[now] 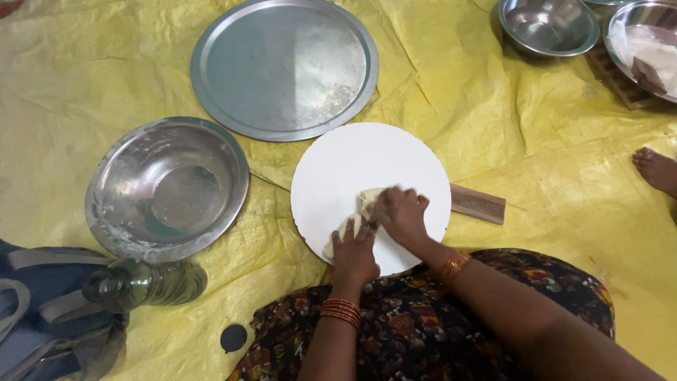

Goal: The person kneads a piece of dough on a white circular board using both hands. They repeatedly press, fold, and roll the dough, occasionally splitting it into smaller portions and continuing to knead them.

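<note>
The dough (361, 212) lies on the near part of the round white board (352, 159), still a rough, folded lump and not yet a smooth ball or a flat round. The left hand (354, 255) presses its near end with fingers bent over it; the right hand (402, 214) covers the far end, its grip closed on the dough as far as the blur lets me judge. The big steel plate (284, 67) and the steel bowl (168, 187) carry only flour traces, so no finished piece shows. Kneading seems midway, shaping remains.
</note>
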